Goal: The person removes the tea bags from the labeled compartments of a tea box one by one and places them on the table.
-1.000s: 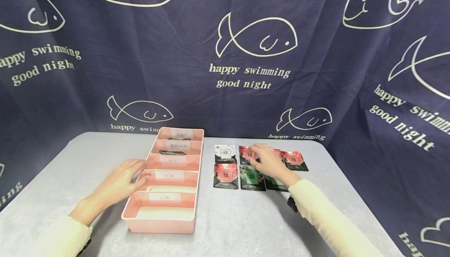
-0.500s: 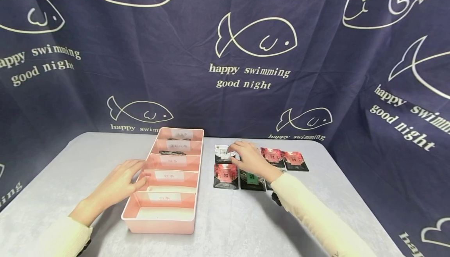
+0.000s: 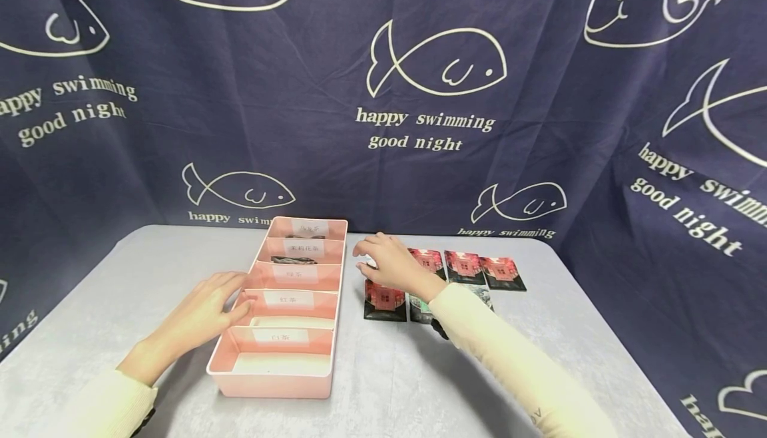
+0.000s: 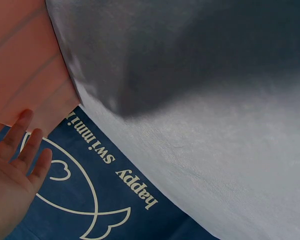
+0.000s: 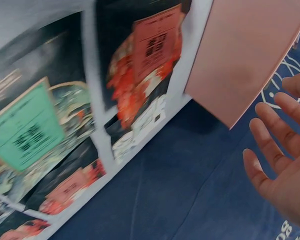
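My left hand lies at the left rim of a pink divided box, its fingers loosely spread against it in the left wrist view. Over the back-left end of the sachets hovers my right hand, with bent, parted fingers and nothing in them. Beneath it a white tea sachet lies on the table, mostly hidden in the head view. A red-and-black sachet is nearest in front, beside a green-labelled sachet partly covered by the sleeve. More red sachets line the back row.
Paper labels mark the box's compartments. Dark packets show in the two far compartments. The grey table ends at a dark blue fish-print cloth behind and on the sides.
My right hand has moved left along the back row, from the red sachets past the white one towards the box. My left hand and the box have stayed put.
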`<state>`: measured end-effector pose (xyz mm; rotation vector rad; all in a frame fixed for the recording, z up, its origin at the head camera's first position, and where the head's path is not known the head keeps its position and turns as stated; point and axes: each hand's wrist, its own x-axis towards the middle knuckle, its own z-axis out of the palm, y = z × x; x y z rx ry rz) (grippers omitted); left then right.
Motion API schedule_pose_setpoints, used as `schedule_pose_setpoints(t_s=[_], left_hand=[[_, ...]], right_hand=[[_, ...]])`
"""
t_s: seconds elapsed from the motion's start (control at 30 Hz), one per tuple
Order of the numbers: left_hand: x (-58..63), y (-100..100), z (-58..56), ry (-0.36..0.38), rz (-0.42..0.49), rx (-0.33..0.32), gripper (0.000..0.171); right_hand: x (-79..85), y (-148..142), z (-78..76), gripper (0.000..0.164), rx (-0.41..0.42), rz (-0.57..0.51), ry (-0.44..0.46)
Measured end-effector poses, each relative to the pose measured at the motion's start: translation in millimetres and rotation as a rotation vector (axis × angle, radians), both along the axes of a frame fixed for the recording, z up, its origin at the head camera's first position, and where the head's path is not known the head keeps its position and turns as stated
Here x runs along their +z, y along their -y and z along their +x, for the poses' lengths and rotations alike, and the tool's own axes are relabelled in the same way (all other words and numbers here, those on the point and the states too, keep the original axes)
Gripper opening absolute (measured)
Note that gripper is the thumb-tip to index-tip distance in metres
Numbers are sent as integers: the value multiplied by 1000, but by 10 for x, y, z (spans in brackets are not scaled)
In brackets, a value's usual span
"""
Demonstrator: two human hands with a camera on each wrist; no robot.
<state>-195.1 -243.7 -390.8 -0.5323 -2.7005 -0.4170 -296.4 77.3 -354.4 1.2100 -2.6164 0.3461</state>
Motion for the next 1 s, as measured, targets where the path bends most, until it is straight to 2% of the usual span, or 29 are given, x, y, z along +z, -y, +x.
schedule_pose_setpoints(t_s=[0.23, 0.5, 0.67, 1.0], left_hand=[[0, -3, -9, -3, 4, -5, 43], [-3, -3, -18, -18, 1, -12, 44], [2, -7, -17, -11, 0, -7, 43], [8, -2, 1, -6, 4, -9, 44]], right_hand=[[17, 196, -16, 17, 21, -5, 4], [57, 389, -40, 20, 29, 23, -40], [85, 497, -52, 17, 38, 26, -51], [104, 708, -95, 19, 37, 36, -19]])
